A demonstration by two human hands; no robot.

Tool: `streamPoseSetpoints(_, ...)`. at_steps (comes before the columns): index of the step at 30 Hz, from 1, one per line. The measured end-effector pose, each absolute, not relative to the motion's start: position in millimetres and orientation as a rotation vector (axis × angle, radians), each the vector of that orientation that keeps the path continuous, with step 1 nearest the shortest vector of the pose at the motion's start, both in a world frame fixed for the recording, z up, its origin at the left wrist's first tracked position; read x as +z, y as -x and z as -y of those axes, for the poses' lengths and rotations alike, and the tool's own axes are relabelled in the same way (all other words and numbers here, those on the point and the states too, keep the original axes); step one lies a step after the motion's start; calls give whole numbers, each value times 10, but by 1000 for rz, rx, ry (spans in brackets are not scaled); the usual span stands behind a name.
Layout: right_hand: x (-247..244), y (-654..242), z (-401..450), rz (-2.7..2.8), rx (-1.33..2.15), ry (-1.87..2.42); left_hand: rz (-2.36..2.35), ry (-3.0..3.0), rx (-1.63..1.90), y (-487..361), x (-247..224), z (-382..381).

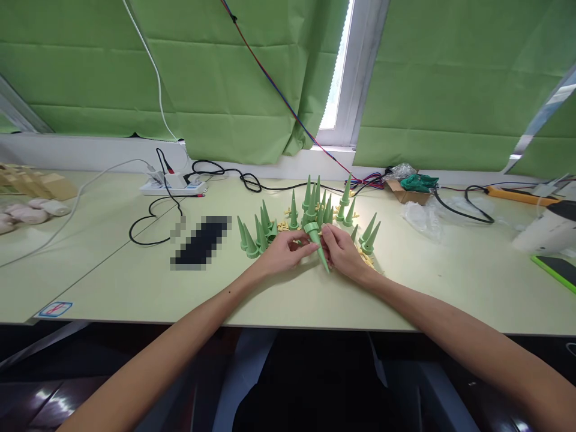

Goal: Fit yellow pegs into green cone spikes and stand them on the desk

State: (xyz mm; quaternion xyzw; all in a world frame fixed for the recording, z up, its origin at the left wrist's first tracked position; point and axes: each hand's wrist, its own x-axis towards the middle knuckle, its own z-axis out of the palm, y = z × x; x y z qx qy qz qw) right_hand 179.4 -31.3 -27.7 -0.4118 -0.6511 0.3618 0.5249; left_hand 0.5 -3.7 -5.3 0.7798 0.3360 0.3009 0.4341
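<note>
A green plastic spike (320,249), a tapered cone with a wide collar, is tilted between my hands with its point downward to the right. My left hand (288,251) grips it from the left, thumb across the shaft. Against its right side, my right hand (342,249) is closed in a pinch beside the collar; what lies between those fingertips is mostly hidden. Several similar green spikes (310,207) stand point-up behind my hands, with more of them (252,243) to the left. Small yellow plastic parts (366,258) lie beside my right hand, partly covered.
A pixelated dark rectangle (202,240) lies to the left, near a white power strip (171,187) and black cables. At the back right are a cardboard box (407,193) and clear plastic bags (423,219). A white cup-like container (546,228) and a green-edged phone-like object (558,273) are far right.
</note>
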Motion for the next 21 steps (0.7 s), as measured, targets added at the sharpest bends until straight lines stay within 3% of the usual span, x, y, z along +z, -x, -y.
streamPoseSetpoints(21, -226, -1783, 344, 1599, 808, 989, -856, -2087, 950, -32, -137, 30)
